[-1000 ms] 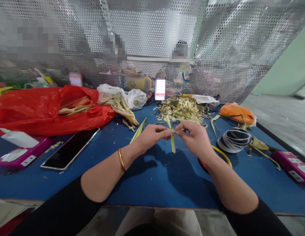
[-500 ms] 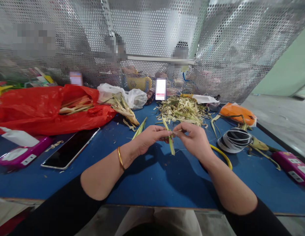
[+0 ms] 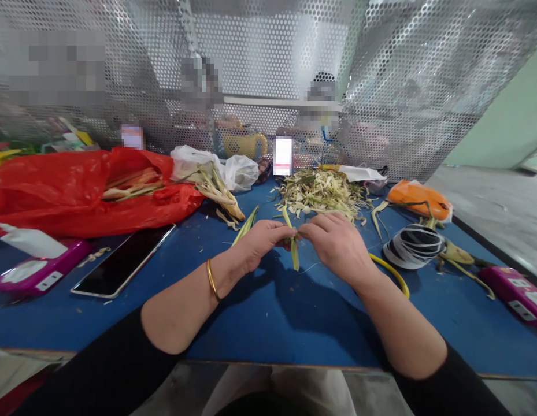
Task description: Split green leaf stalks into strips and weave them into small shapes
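Between the thumb and fingers of my left hand (image 3: 265,241) is a pale green corn husk strip (image 3: 295,259), its ends sticking out above and below the grip. My right hand (image 3: 340,245) is closed in a pinch right beside the strip, knuckles up. What its fingertips hold is hidden. A fine pale thread (image 3: 312,267) curves over the table just below the hands. Another green husk piece (image 3: 246,226) lies behind my left wrist. Beyond my fingers is a heap of shredded husk (image 3: 322,193).
A red plastic bag (image 3: 51,193) with dried husks lies at left, near a phone (image 3: 125,263) and a purple power strip (image 3: 64,268). At right are a wound spool (image 3: 413,247), an orange packet (image 3: 419,199) and another purple power strip (image 3: 517,294). A perforated metal screen (image 3: 268,58) stands behind.
Both hands have shifted slightly left with the husk strip. My right hand has rolled over, its knuckles now turned up and its fingertips less visible.
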Demonstrator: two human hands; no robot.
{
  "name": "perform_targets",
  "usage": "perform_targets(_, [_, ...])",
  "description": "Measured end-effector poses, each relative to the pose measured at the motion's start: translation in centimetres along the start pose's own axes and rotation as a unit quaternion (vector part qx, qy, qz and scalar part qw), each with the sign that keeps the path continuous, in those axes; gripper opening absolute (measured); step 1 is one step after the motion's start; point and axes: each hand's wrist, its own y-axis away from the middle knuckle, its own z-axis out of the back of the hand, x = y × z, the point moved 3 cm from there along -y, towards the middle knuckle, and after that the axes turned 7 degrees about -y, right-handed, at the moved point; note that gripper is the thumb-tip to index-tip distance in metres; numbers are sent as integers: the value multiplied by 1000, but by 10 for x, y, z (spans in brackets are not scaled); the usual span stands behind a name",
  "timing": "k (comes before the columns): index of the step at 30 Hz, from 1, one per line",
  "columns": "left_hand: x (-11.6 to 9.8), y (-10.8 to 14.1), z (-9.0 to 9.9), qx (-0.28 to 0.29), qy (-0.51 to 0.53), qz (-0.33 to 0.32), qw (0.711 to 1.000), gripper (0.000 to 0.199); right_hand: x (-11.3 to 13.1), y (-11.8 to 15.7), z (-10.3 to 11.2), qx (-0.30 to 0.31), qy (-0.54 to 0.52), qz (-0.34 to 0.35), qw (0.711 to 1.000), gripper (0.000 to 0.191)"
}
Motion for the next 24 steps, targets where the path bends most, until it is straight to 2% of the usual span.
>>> perform_targets(6, [0, 1, -1, 15, 5, 5, 1000, 14, -1, -1, -3, 6, 7, -38, 999, 18])
perform_targets(10, [-5, 2, -4, 10, -25, -44, 999, 19, -2, -2, -1, 9, -52, -111, 992, 23])
perform_targets(13, [-11, 6, -6, -3, -109, -107, 988, 21, -4, -1, -3, 14, -102, -178, 979, 26])
perform_targets(16, [-16, 12, -8, -37, -233, -169, 957, 22, -5, 1, -8, 27, -136, -248, 959, 29])
perform_targets(18, [-18, 15, -9, -64, -283, -188, 938, 21, -5, 1, -10, 36, -162, -281, 945, 32])
perform_targets(19, [-18, 15, -9, -71, -282, -185, 939, 20, -5, 2, -11, 35, -177, -286, 941, 32])
perform_targets(21, [-15, 12, -8, -73, -232, -155, 958, 20, -4, 1, -10, 15, -203, -274, 940, 30])
perform_targets(24, [-7, 6, -5, -69, -111, -97, 987, 21, -4, 1, -5, -49, -244, -226, 942, 11])
